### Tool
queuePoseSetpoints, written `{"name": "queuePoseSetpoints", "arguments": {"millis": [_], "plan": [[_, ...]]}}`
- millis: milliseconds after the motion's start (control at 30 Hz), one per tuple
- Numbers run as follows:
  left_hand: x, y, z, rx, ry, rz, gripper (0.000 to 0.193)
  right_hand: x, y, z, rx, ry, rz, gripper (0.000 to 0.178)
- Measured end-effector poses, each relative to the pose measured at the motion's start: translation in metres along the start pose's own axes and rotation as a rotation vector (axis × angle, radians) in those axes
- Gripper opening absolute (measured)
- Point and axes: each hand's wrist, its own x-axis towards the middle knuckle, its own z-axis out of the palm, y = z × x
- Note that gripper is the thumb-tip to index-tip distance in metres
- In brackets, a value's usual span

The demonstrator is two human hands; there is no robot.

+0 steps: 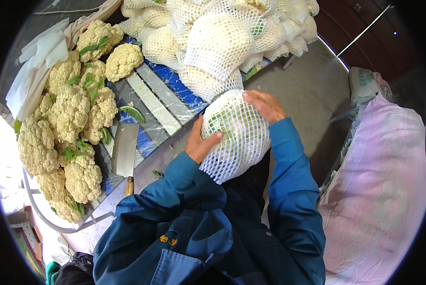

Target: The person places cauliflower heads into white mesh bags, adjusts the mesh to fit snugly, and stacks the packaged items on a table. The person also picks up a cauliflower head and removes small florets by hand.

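Between my two hands I hold a cauliflower in a white foam net sleeve [237, 135], its pale green stem side showing through the mesh. My left hand [201, 141] grips its left side, thumb laid across the net. On the upper right side of the same head rests my right hand [264, 105], fingers curled onto the net. Just beyond, netted cauliflowers [217, 42] are heaped at the far side of the table. Bare cauliflowers [70, 111] with bits of green leaf are piled to the left.
A cleaver [124, 151] with a wooden handle lies on the striped table [151, 99], handle over the near edge. Empty white net sleeves [42, 61] hang at the far left. A large pink cloth-covered bundle [377, 190] stands at the right, beside a stuffed sack [367, 85].
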Motion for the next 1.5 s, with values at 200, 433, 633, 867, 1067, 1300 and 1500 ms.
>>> {"name": "queuePoseSetpoints", "arguments": {"millis": [200, 433, 633, 867, 1067, 1300, 1500], "plan": [[0.027, 0.014, -0.012, 0.073, -0.065, -0.018, 0.063, -0.033, -0.005, 0.005, -0.028, 0.181, 0.001, 0.053], [0.092, 0.052, -0.027, 0.2, -0.593, -0.236, 0.062, -0.089, 0.021, 0.016, -0.015, 0.448, 0.027, 0.049], [0.08, 0.046, -0.057, 0.31, -0.417, -0.148, 0.054, -0.104, 0.028, 0.03, -0.05, 0.567, -0.041, 0.051], [0.013, 0.058, -0.122, 0.524, -0.235, -0.137, 0.049, -0.113, 0.02, 0.03, -0.28, 0.642, -0.126, 0.044], [-0.023, 0.039, -0.118, 0.342, -0.29, -0.231, 0.05, -0.114, 0.009, 0.034, -0.283, 0.704, -0.259, 0.028], [-0.02, 0.03, -0.093, 0.315, -0.137, -0.157, 0.032, -0.104, 0.007, 0.031, 0.033, 0.662, -0.186, 0.019], [-0.023, 0.044, -0.071, 0.01, -0.09, -0.015, 0.03, -0.102, -0.012, 0.017, 0.418, 0.452, -0.112, 0.014]]}}
